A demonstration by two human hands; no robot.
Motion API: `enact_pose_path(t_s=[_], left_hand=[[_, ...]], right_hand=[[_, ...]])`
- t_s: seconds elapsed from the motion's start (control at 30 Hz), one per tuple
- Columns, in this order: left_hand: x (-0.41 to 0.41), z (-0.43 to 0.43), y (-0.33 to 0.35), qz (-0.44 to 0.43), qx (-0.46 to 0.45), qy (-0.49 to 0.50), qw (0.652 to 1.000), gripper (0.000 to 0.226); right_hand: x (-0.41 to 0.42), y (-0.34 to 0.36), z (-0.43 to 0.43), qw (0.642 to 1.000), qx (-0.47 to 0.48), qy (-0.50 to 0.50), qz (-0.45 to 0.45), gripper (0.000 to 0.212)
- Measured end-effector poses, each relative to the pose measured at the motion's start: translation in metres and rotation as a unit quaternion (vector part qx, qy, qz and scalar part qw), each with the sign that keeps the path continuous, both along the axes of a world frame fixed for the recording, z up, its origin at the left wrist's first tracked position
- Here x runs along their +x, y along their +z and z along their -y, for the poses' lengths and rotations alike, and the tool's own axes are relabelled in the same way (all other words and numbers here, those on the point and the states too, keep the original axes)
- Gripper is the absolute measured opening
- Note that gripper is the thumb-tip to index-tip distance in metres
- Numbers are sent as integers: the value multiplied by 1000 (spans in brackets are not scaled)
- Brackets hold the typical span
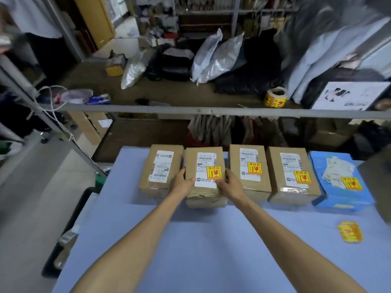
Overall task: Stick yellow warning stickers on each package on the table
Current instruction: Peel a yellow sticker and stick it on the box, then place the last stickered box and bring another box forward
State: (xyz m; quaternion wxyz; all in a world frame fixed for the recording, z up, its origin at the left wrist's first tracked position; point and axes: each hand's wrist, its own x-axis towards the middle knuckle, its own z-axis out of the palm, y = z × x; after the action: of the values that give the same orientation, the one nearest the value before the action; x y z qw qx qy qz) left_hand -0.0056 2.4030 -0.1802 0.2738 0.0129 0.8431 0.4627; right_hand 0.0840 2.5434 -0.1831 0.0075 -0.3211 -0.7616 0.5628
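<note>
A brown cardboard box on a pale blue desk, grasped by both hands: the left hand curls its fingers over its left edge, the right hand over its right. A yellow square warning sticker sits on it. Three stickered packages stand to its right.

- Left hand and right hand grip the sides of the second brown cardboard box, which bears a yellow warning sticker.
- It stands in a row of five packages on the light-blue table.
- The leftmost brown cardboard box bears a white label.
- A loose yellow sticker strip lies near the blue cardboard box.
</note>
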Motion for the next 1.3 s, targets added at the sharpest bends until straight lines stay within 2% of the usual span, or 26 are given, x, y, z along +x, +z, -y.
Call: enact_pose_path(t_s=[0.1, 0.2, 0.33, 0.53, 0.67, 0.77, 0.93, 1.07, 1.13, 1.2, 1.23, 1.3], left_hand=[[-17, -11, -11, -4, -18, -20, 1000, 51], [-26, -19, -22, -9, -25, -30, 999, 45], [-33, -24, -34, -28, -36, -27, 999, 44], [-32, -26, -41, -35, -62, -7, 997, 51], [-36, -26, -41, -15, -53, -5, 998, 56], [-37, -23, -38, -5, -44, -7, 999, 60], [-42, -17, -26, -15, -30, -46, 998, 52], [-68, 3, -16, -65, -8, 16, 998, 37], [-86, 27, -13, -118, -47, 52, 991, 36], [-102, 52, -17, -162, -120, 45, 978, 42], [-108, 63, -20, -164, -166, 37, 972, 46], [-120, 81, -31, -108, -224, 7, 968, 54]], right_hand=[[-16, -1, -6, 1000, 19, -10, 21, 27], [-29, -6, -9, 997, 68, -2, 48, 17], [-39, -15, -8, 993, 98, 8, 72, 23], [-51, -24, -4, 983, 130, 8, 128, 21], [-51, -25, -5, 981, 157, -1, 116, 16], [-53, -28, -3, 974, 203, -11, 96, 23], [-54, -22, 0, 965, 231, 2, 120, 20], [-54, -8, 22, 935, 341, 37, 88, 43], [-61, -3, 42, 929, 359, 84, 34, 47], [-73, 1, 64, 953, 281, 116, 2, 43], [-80, 1, 74, 962, 244, 125, -3, 40], [-94, -1, 90, 966, 214, 143, 6, 34]])
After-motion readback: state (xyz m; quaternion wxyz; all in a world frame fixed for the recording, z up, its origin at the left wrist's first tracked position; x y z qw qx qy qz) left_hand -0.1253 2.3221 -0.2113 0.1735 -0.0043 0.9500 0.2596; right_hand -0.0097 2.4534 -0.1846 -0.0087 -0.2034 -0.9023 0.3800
